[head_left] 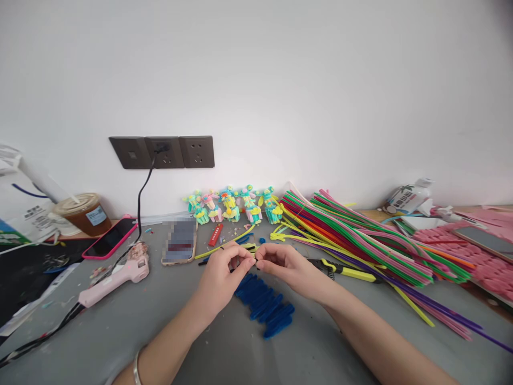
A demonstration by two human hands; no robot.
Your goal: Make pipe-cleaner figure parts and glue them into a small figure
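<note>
On the grey counter (100,342), just nearer us than both hands, we see a zigzag-folded blue fuzzy strip (262,307), unattached; five multicoloured fuzzy figures (230,206) look finished. Left hand (220,275) and right hand (290,267) pinch something tiny, dark (257,260) (mostly hidden).

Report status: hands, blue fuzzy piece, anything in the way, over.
Left hand and right hand: fingers pinched, nearly meeting. Anything held, too small to tell. Blue fuzzy piece lying near them. Yellow-handled tool close by.

One head-worn camera looks forward and down from above the forearms, toward the wall.
</note>
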